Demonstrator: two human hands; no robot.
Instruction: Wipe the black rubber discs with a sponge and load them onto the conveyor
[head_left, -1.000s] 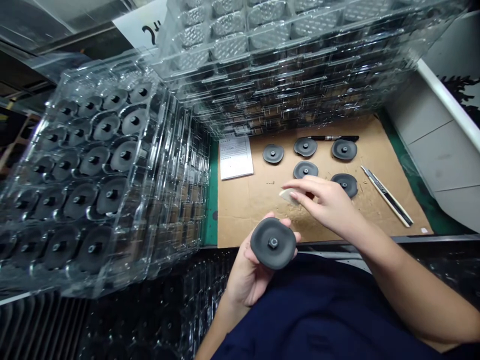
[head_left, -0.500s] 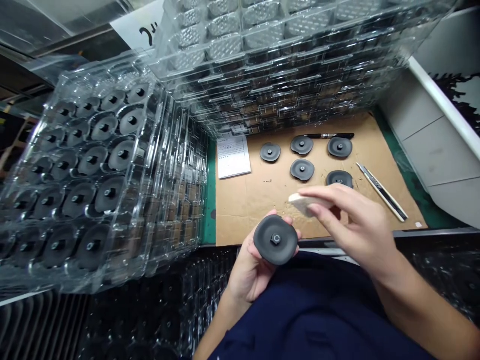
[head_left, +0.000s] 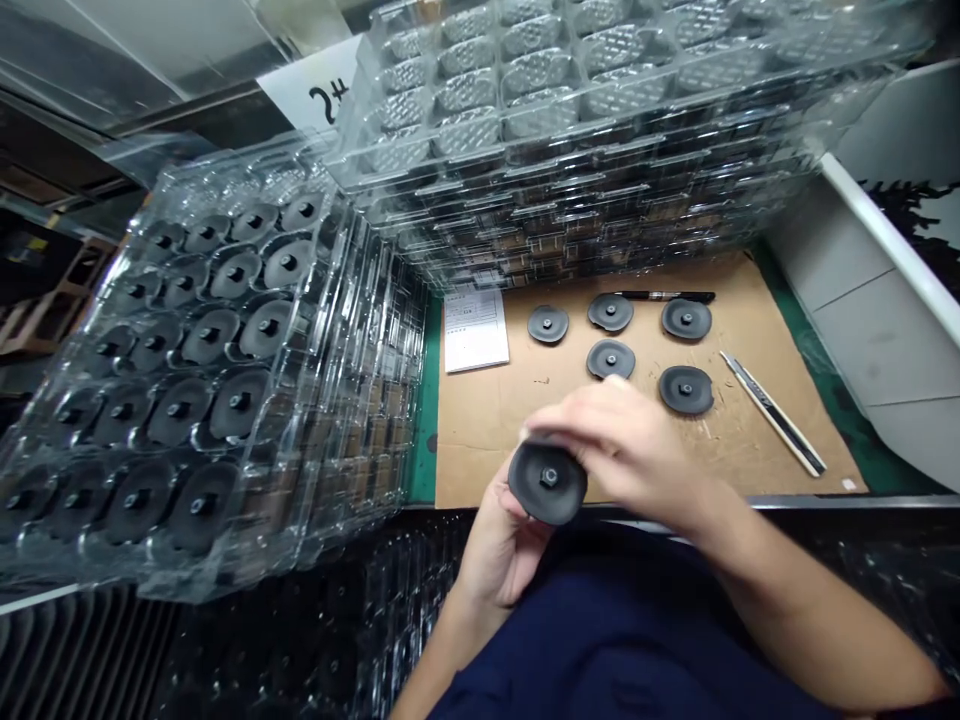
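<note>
My left hand is closed on the edge of a black rubber disc with a metal stud in its centre, its dished face turned up. Across the disc's far edge lies my right hand, fingers closed and slightly blurred. The white block it gripped earlier is almost wholly hidden behind the fingers. Beyond the hands, several similar discs rest on a cardboard sheet, among them one disc just past my right hand and another disc behind its knuckles.
Stacked clear trays filled with black discs rise at the left. More clear trays stand along the back. A paper pad, a black pen and a utility knife lie on the cardboard. A white panel borders the right side.
My right hand has moved left and down with the white block, onto the far edge of the disc. My left hand still holds the disc. The camera view has shifted slightly.
</note>
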